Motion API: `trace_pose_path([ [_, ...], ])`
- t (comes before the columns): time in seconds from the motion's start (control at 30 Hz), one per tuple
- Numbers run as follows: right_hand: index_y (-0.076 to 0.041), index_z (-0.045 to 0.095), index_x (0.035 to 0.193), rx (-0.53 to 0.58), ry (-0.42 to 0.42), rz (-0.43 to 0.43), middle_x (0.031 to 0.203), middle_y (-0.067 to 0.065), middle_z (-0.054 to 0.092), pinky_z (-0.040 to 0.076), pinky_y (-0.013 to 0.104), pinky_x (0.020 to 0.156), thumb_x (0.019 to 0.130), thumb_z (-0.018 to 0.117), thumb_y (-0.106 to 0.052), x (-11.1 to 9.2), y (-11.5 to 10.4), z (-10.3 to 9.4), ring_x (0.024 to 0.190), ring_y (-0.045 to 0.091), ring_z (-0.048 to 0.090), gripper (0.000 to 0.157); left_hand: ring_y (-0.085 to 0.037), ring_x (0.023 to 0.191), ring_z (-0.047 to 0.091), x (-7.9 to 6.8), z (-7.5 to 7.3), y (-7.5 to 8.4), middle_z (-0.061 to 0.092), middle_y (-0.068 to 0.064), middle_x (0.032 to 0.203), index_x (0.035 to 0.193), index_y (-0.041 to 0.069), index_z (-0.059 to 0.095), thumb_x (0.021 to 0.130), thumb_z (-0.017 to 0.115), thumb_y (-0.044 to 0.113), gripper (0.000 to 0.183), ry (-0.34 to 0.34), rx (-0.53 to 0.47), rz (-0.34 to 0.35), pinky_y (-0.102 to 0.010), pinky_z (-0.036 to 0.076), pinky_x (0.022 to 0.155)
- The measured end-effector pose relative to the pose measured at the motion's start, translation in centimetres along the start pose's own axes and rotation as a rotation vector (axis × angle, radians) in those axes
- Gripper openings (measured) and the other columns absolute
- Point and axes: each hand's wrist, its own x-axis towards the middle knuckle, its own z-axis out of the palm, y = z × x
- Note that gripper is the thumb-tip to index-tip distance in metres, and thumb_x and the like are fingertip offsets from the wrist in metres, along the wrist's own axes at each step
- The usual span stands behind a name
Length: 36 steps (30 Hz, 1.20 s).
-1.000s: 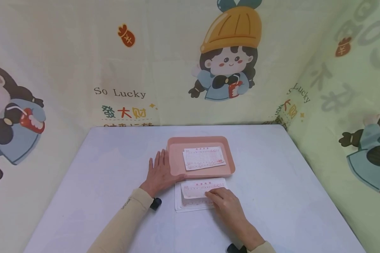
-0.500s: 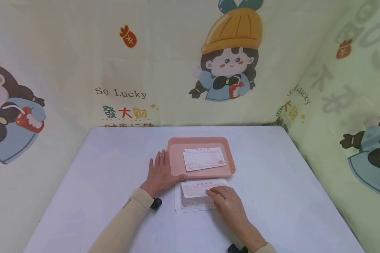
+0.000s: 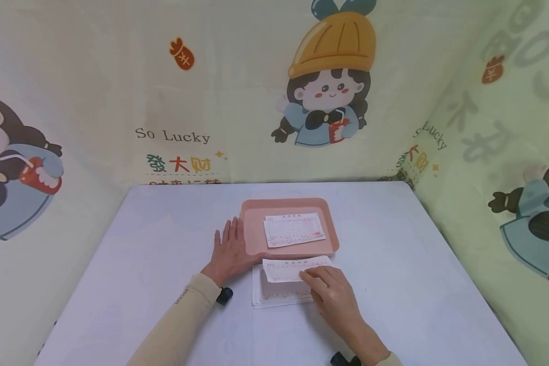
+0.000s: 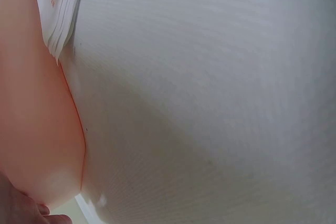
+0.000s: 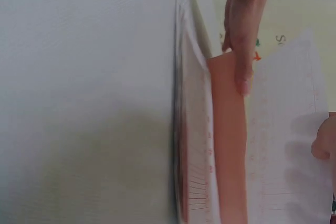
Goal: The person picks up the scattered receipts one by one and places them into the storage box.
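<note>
My left hand (image 3: 231, 256) rests against the left side of a shallow pink tray (image 3: 252, 231), fingers extended along it, thumb at its front edge. Inside the tray lie printed paper slips (image 3: 295, 230) with red lettering. In front of it is a stack of similar slips (image 3: 258, 295) on the table. My right hand (image 3: 334, 295) pinches one printed slip (image 3: 281, 271) and holds it raised over the stack. The right wrist view shows this slip (image 5: 278, 129) standing apart from the stacked sheets (image 5: 197, 156), with my thumb (image 5: 323, 142) on it.
A white table (image 3: 412, 284) extends around the tray. Cartoon-printed cloth (image 3: 247, 101) hangs behind it and at both sides. Dark wrist cameras sit at my left cuff (image 3: 224, 295) and right wrist (image 3: 343, 359).
My right hand has shifted slightly right, and the pinched slip has risen a little, showing a wider gap over the stack. The left hand and tray have stayed in place.
</note>
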Motion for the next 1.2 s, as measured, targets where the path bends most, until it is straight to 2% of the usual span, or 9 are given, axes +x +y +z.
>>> trace_pose_path([
  [0.17,-0.009,0.077,0.108,0.019,0.027,0.000,0.101,0.003,0.073,0.053,0.037,0.085,0.069,0.078,0.008,0.6,0.0,-0.6,0.096,0.021,0.064,0.043,-0.040,0.154,0.007,0.1,0.0,0.1,0.010,-0.023,0.165,0.158,-0.001,0.004,0.074,0.052,0.086,0.130,-0.008,-0.010,-0.025,-0.064,0.008,0.120],
  [0.37,-0.009,0.076,0.110,0.002,0.056,-0.015,0.105,0.005,0.074,0.052,0.038,0.085,0.065,0.082,0.010,1.1,0.1,-0.9,0.098,0.023,0.065,0.049,-0.038,0.155,0.005,0.0,0.1,0.0,0.008,-0.020,0.166,0.159,0.001,0.003,0.070,0.046,0.093,0.135,-0.017,-0.019,-0.040,-0.063,0.006,0.121],
  [0.63,-0.007,0.075,0.114,-0.025,0.102,-0.023,0.110,0.008,0.075,0.050,0.042,0.091,0.065,0.083,0.010,1.6,0.9,-0.7,0.102,0.027,0.065,0.052,-0.040,0.154,0.008,-0.1,0.1,0.0,0.011,-0.021,0.166,0.158,0.001,0.006,0.068,0.045,0.096,0.137,0.006,-0.018,-0.018,-0.065,0.009,0.120],
  [1.2,-0.004,0.073,0.117,-0.069,0.091,-0.008,0.115,0.012,0.074,0.047,0.050,0.102,0.071,0.082,0.006,2.6,2.1,0.2,0.110,0.030,0.067,0.047,-0.040,0.153,0.010,0.0,0.2,0.1,0.011,-0.022,0.165,0.159,0.002,0.007,0.069,0.043,0.095,0.135,0.019,-0.009,-0.005,-0.065,0.010,0.120],
])
